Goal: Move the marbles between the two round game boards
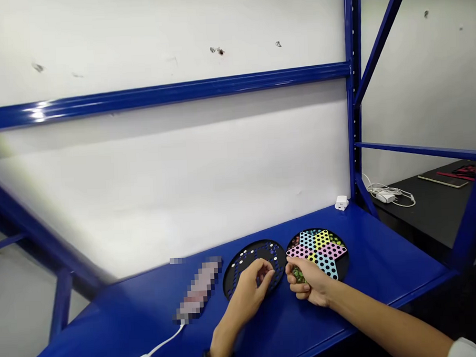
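My left hand [248,291], with a dark watch at the wrist, hovers over the near side of a round black tray [241,254] that has a ring of blue-edged holes, several of them white. Its fingers curl toward the thumb, and whatever may be between the tips is too small to make out. My right hand [309,280] is curled at the near left edge of a second round board with a colourful star [324,253] of pink, blue and yellow points full of black holes. Green marbles [298,274] show beside its fingers. The inside of that hand is hidden.
A pixelated flat object [199,288] lies left of the trays, with a white cable [166,339] running from it. A white adapter [341,202] stands at the back right of the blue table [375,246]. Blue frame posts rise at both sides, and a black desk is beyond the right one.
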`<act>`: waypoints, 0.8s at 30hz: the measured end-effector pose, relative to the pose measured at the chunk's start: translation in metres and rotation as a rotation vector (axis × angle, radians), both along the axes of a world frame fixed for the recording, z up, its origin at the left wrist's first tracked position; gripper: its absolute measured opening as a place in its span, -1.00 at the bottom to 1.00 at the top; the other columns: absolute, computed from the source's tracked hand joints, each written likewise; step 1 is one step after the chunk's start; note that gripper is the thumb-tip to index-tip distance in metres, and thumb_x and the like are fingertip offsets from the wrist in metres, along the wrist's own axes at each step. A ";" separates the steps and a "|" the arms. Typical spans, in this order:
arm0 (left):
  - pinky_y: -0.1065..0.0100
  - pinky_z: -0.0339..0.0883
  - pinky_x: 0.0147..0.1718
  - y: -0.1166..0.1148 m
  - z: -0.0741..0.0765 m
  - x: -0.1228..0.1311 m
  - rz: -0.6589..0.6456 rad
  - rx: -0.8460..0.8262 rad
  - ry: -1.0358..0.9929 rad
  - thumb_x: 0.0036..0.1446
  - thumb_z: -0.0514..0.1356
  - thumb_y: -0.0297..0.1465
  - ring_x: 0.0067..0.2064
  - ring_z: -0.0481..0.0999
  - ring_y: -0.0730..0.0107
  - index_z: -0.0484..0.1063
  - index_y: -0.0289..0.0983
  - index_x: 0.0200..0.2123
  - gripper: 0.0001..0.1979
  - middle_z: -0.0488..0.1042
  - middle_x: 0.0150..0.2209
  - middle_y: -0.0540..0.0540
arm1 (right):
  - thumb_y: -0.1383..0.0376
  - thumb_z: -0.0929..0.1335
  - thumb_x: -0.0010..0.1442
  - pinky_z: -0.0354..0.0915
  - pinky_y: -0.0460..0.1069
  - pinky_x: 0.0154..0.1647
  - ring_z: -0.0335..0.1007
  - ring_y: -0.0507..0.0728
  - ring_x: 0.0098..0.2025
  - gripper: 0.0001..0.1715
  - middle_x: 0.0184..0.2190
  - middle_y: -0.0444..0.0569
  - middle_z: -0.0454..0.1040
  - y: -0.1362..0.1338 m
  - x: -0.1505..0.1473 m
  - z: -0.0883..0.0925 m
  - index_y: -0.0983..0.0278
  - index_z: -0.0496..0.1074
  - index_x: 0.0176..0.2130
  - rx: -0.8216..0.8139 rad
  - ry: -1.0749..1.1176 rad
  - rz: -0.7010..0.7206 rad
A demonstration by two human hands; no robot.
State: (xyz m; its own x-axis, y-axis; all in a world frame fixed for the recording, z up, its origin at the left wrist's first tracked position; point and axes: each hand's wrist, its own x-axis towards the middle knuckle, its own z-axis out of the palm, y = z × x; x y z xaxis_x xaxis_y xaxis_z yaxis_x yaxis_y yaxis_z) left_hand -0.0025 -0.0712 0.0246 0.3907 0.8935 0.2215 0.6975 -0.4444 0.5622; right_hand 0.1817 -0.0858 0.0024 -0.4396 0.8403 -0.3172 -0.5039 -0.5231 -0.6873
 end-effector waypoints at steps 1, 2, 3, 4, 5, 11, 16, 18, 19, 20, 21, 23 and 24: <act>0.35 0.31 -0.30 -0.004 0.003 0.008 -0.004 0.024 -0.056 0.27 0.02 -0.21 -0.32 0.44 0.33 0.37 -0.18 -0.30 -0.77 0.49 -0.35 -0.01 | 0.10 0.22 0.33 -0.33 -0.16 -0.70 -0.20 -0.14 -0.77 -0.63 -0.66 -0.28 0.23 -0.001 -0.001 0.000 0.26 0.28 -0.42 0.017 -0.020 0.012; 0.36 0.31 -0.29 -0.007 0.007 0.016 -0.010 0.044 -0.082 0.26 0.04 -0.21 -0.30 0.44 0.34 0.37 -0.18 -0.28 -0.80 0.50 -0.34 0.00 | 0.07 0.20 0.34 -0.32 -0.16 -0.70 -0.20 -0.14 -0.78 -0.60 -0.66 -0.28 0.23 -0.002 -0.002 0.000 0.26 0.27 -0.43 0.028 -0.039 0.024; 0.36 0.32 -0.27 -0.010 0.009 0.025 -0.021 0.059 -0.079 0.24 0.06 -0.24 -0.29 0.45 0.34 0.37 -0.17 -0.27 -0.83 0.50 -0.33 0.00 | 0.04 0.18 0.35 -0.32 -0.15 -0.70 -0.20 -0.14 -0.78 -0.57 -0.67 -0.28 0.23 -0.003 -0.003 0.000 0.25 0.25 -0.44 0.033 -0.057 0.028; 0.35 0.33 -0.25 -0.012 0.011 0.033 -0.025 0.072 -0.061 0.21 0.09 -0.28 -0.28 0.45 0.34 0.38 -0.17 -0.27 -0.88 0.50 -0.32 -0.01 | 0.01 0.17 0.35 -0.31 -0.16 -0.70 -0.19 -0.13 -0.78 -0.55 -0.68 -0.28 0.21 -0.003 -0.004 -0.001 0.24 0.23 -0.44 0.035 -0.074 0.022; 0.34 0.33 -0.23 -0.013 0.012 0.040 -0.022 0.082 -0.040 0.17 0.12 -0.32 -0.27 0.45 0.33 0.38 -0.17 -0.28 -0.91 0.50 -0.32 -0.01 | -0.02 0.18 0.34 -0.30 -0.16 -0.70 -0.19 -0.13 -0.78 -0.54 -0.69 -0.29 0.19 -0.003 -0.005 -0.003 0.23 0.21 -0.44 0.037 -0.091 0.006; 0.29 0.35 -0.15 -0.010 0.010 0.056 -0.013 0.118 -0.096 0.14 0.13 -0.35 -0.18 0.47 0.30 0.39 -0.16 -0.27 -0.92 0.51 -0.25 -0.02 | -0.12 0.33 0.16 -0.26 -0.18 -0.68 -0.20 -0.13 -0.75 -0.54 -0.69 -0.36 0.10 -0.003 -0.005 -0.012 0.19 0.21 -0.36 0.250 -0.172 -0.189; 0.30 0.35 -0.08 -0.014 0.008 0.043 -0.114 0.081 -0.174 0.18 0.17 -0.27 -0.11 0.46 0.29 0.40 -0.14 -0.21 -0.87 0.51 -0.14 -0.04 | -0.09 0.16 0.31 -0.07 -0.09 -0.65 -0.07 -0.04 -0.69 -0.49 -0.67 -0.26 0.11 -0.001 0.026 -0.011 0.18 0.14 -0.48 0.567 -0.526 -0.290; 0.31 0.35 -0.11 -0.015 0.006 0.035 -0.079 0.080 -0.170 0.20 0.16 -0.25 -0.11 0.46 0.30 0.40 -0.15 -0.23 -0.87 0.50 -0.12 -0.04 | 0.00 0.14 0.36 0.05 -0.05 -0.51 0.07 0.02 -0.57 -0.51 -0.61 -0.18 0.17 0.004 0.051 -0.011 0.19 0.10 -0.52 0.803 -0.846 -0.414; 0.32 0.35 -0.13 -0.015 0.005 0.032 -0.059 0.078 -0.165 0.21 0.15 -0.25 -0.12 0.46 0.30 0.40 -0.15 -0.24 -0.87 0.50 -0.12 -0.05 | 0.05 0.14 0.37 0.05 -0.03 -0.46 0.09 0.04 -0.54 -0.52 -0.58 -0.16 0.20 0.007 0.064 -0.011 0.19 0.10 -0.52 0.896 -1.015 -0.456; 0.32 0.35 -0.14 -0.015 0.004 0.028 -0.044 0.076 -0.160 0.22 0.14 -0.24 -0.12 0.47 0.30 0.40 -0.16 -0.25 -0.86 0.50 -0.11 -0.05 | 0.09 0.13 0.38 0.05 -0.02 -0.42 0.11 0.05 -0.52 -0.56 -0.57 -0.15 0.22 0.010 0.077 -0.012 0.19 0.11 -0.50 0.964 -1.163 -0.432; 0.32 0.36 -0.15 -0.015 0.003 0.025 -0.037 0.076 -0.154 0.23 0.14 -0.23 -0.13 0.47 0.29 0.40 -0.16 -0.25 -0.85 0.50 -0.11 -0.06 | 0.13 0.12 0.39 0.05 -0.02 -0.41 0.13 0.06 -0.51 -0.59 -0.55 -0.13 0.26 0.013 0.089 -0.014 0.19 0.14 -0.47 1.002 -1.288 -0.401; 0.31 0.35 -0.16 -0.013 0.001 0.021 -0.040 0.083 -0.149 0.23 0.13 -0.23 -0.14 0.47 0.29 0.40 -0.16 -0.24 -0.84 0.50 -0.12 -0.07 | 0.18 0.09 0.41 0.05 -0.02 -0.40 0.22 0.09 -0.45 -0.61 -0.48 -0.08 0.34 0.017 0.108 -0.019 0.20 0.19 -0.43 1.056 -1.502 -0.278; 0.31 0.35 -0.17 -0.012 0.001 0.020 -0.045 0.086 -0.149 0.24 0.13 -0.23 -0.14 0.47 0.29 0.40 -0.16 -0.24 -0.84 0.50 -0.12 -0.07 | 0.19 0.08 0.41 0.07 -0.02 -0.39 0.26 0.11 -0.41 -0.61 -0.45 -0.06 0.38 0.019 0.115 -0.022 0.21 0.21 -0.42 1.086 -1.583 -0.235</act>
